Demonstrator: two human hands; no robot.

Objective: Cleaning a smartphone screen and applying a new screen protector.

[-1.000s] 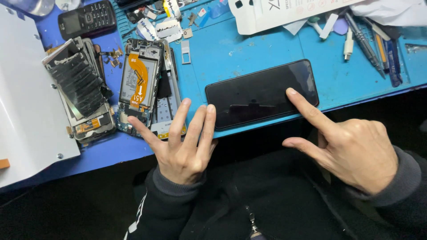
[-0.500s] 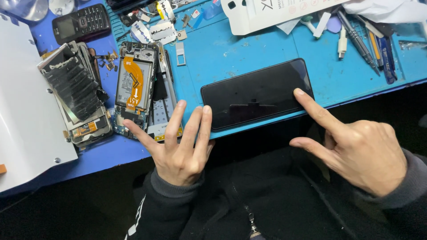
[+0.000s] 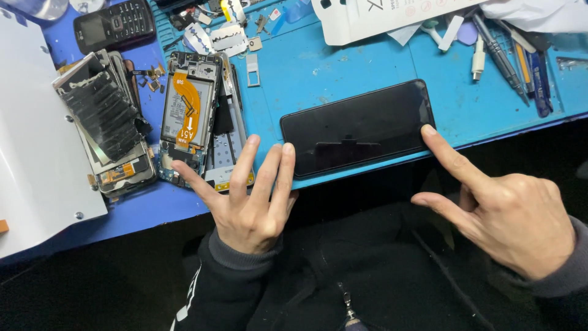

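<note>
Left hand: your left hand [image 3: 251,202] lay flat at the front edge of the blue surface [image 3: 343,73]; its fingers [image 3: 269,171] were spread wide and held nothing; the middle ones pointed toward the left end of the black phone [image 3: 358,129], while the thumb side rested just beside the opened phone frame [image 3: 187,116].
Right hand: your right hand [image 3: 514,220] held nothing either; the forefinger [image 3: 447,156] was stretched out with its tip touching the phone's lower right corner; the thumb stuck out below it and the other fingers were curled in.
Phone's place: the black phone lay screen up near the front edge of the surface, between your two hands, well clear of the tools [image 3: 514,55] at the far right.
Long axis: it ran left to right and slightly tilted, the right end farther from you than the left; which end was the top I could not tell, since the glass was dark all over.
Doing it well: judging by the contact, you were steadying or nudging the phone by its corner; you would have done best to press lightly on the frame edge, not the glass; the phone sat close to the drop, so any push belonged along its length or away from you.
Nearby: a stack of stripped phone bodies [image 3: 107,122] lay to the far left, apart from both hands.
</note>
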